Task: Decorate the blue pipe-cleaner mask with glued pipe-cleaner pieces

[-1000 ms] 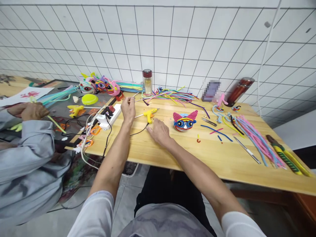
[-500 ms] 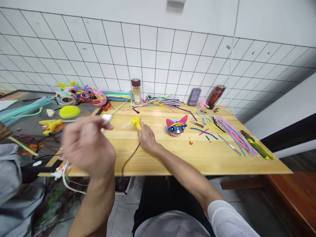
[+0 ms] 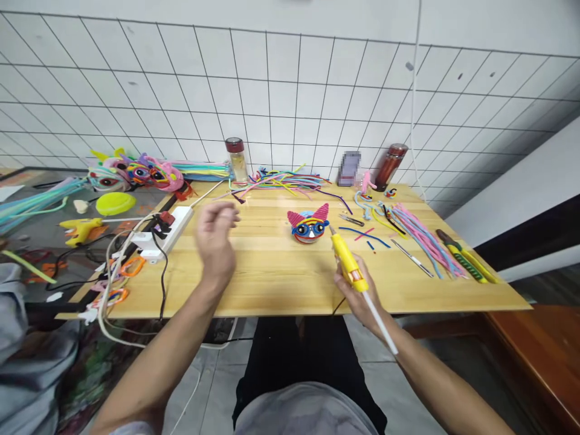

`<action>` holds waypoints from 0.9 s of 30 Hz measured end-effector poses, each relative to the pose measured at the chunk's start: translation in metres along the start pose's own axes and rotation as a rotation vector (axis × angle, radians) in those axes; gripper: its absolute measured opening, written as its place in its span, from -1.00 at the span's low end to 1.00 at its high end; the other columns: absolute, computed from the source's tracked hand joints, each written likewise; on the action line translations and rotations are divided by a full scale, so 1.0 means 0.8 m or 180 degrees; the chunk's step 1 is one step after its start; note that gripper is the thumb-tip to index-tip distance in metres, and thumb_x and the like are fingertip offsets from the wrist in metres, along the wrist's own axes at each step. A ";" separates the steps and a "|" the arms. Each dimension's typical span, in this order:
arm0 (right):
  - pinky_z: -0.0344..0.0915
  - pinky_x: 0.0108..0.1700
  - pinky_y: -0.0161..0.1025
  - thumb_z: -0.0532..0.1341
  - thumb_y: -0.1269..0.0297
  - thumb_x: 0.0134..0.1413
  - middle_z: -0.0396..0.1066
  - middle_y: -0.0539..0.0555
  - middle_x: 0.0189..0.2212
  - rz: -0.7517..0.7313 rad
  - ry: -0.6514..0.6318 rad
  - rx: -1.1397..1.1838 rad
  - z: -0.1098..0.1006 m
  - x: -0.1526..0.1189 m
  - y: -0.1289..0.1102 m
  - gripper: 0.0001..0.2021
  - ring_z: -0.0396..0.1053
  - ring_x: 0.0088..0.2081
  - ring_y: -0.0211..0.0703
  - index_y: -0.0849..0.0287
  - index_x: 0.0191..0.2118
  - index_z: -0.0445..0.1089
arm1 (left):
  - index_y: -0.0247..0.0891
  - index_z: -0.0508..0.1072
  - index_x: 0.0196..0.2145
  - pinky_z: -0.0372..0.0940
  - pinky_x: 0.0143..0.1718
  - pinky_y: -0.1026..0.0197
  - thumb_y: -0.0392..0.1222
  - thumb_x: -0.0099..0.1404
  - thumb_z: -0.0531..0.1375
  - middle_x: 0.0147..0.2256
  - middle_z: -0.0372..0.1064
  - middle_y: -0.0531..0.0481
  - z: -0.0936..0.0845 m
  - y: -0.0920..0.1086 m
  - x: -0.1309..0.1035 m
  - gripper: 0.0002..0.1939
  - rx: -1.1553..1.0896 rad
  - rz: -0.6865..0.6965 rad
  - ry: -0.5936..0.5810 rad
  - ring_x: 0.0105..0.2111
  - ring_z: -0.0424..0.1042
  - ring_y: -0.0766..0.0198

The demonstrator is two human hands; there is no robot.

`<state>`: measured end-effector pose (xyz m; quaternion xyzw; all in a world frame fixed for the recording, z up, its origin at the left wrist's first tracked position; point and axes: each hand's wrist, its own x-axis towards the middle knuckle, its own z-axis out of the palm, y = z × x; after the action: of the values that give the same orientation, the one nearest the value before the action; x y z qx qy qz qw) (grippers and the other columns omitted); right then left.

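Note:
My right hand (image 3: pixel 360 290) is wrapped round a yellow glue gun (image 3: pixel 348 261), with a white glue stick coming out of its back end. The gun's nozzle is close to the right side of a small cat-like head (image 3: pixel 309 225) with pink ears and blue-ringed eyes, which rests upright on the wooden table (image 3: pixel 272 284). My left hand (image 3: pixel 216 238) hovers over the table between the head and a white power strip (image 3: pixel 170 234). Its fingers are curled and slightly blurred, so whether anything is between them cannot be made out.
Pipe cleaners (image 3: pixel 290 180), a glass bottle (image 3: pixel 236 161), a phone (image 3: pixel 349 168) and a red flask (image 3: pixel 390 167) line the back. Snips (image 3: pixel 352 219), a craft knife (image 3: pixel 412 258) and pliers (image 3: pixel 462 257) lie right. Another glue gun (image 3: pixel 81 231) and finished heads (image 3: pixel 136 175) are left.
My right hand has brought the yellow glue gun from the table's left-centre to the right of the cat-like head, turning it round. My left hand has moved right and farther from the camera.

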<state>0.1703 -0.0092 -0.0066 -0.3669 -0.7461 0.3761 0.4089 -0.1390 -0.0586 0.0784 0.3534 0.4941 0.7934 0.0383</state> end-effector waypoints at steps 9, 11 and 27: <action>0.36 -0.24 -0.22 0.22 0.02 0.36 0.47 0.00 -0.32 -0.0226 -0.0336 -0.0699 -0.067 0.037 0.033 -0.73 0.40 -0.36 -0.15 0.08 -0.02 0.41 | -0.13 0.07 0.38 0.15 0.39 -0.31 0.14 -0.21 0.62 0.39 0.13 -0.40 0.085 -0.157 -0.065 0.32 0.0186 -0.1559 -0.1991 0.39 0.22 -0.25; 0.38 -0.22 -0.21 0.20 0.05 0.39 0.49 0.02 -0.29 -0.0509 -0.0455 -0.0760 -0.066 0.049 0.035 -0.78 0.42 -0.34 -0.14 0.08 -0.07 0.43 | -0.14 0.02 0.39 0.16 0.40 -0.29 0.16 -0.18 0.62 0.34 0.21 -0.38 0.092 -0.165 -0.067 0.34 0.0011 -0.1421 -0.2220 0.36 0.29 -0.20; 0.47 -0.24 -0.19 0.17 0.23 0.38 0.56 0.06 -0.31 -0.1135 -0.0597 -0.0976 -0.054 0.082 0.071 -0.85 0.55 -0.32 -0.11 0.09 -0.11 0.48 | -0.19 0.25 0.37 0.19 0.44 -0.24 0.04 0.01 0.59 0.34 0.25 -0.33 0.097 -0.187 -0.077 0.06 0.0513 -0.0920 -0.2453 0.37 0.29 -0.18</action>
<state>0.1960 0.0832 -0.0170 -0.2507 -0.8821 0.2130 0.3373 -0.0894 0.0511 -0.0548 0.5532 0.5486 0.5485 0.3035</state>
